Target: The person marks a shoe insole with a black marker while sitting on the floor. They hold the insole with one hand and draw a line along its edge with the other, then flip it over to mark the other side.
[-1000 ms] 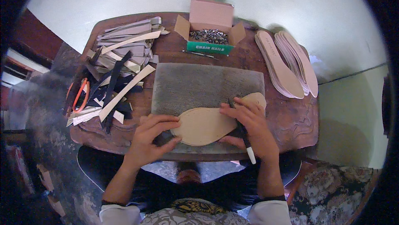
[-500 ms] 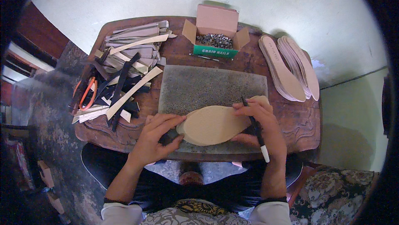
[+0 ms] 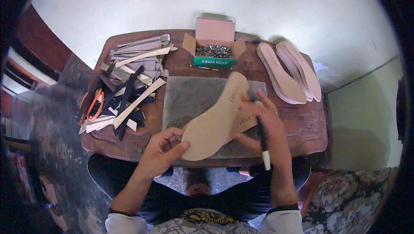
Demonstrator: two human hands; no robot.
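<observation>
A tan shoe insole (image 3: 217, 117) is lifted and tilted above the grey mat (image 3: 185, 98). My left hand (image 3: 161, 152) grips its heel end, thumb on top. My right hand (image 3: 258, 117) touches its right edge while holding a black marker (image 3: 263, 141) with a white end that points down toward me. A second tan insole (image 3: 246, 121) lies on the mat beneath, mostly covered by the first one and my right hand.
On the small wooden table (image 3: 297, 126) stand an open cardboard box of nails (image 3: 213, 50) at the back, a stack of pink insoles (image 3: 289, 72) at the right, and a pile of leather strips (image 3: 129, 83) with orange-handled scissors (image 3: 92, 104) at the left.
The top insole was lying flat across the mat under both hands. It has now been lifted and swung so its toe points away, uncovering another insole underneath.
</observation>
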